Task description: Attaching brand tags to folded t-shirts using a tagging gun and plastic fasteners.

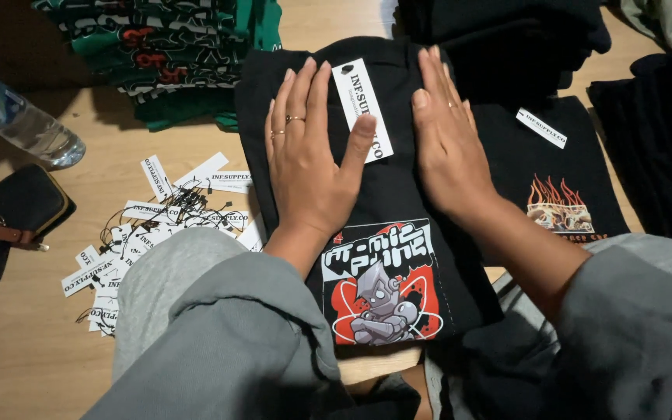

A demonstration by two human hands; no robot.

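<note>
Both hands lie flat and open, holding nothing, on a folded black T-shirt (394, 202) with a robot print, on the wooden table (17, 342). The left hand (309, 159) touches a white hang tag (362, 109) with the thumb; the right hand (449, 140) presses just beside it.

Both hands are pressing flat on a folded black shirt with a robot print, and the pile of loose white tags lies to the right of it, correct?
Not quite. In the head view the pile of white tags lies left of the folded black shirt. Both the left hand and right hand do rest flat on it.
</note>
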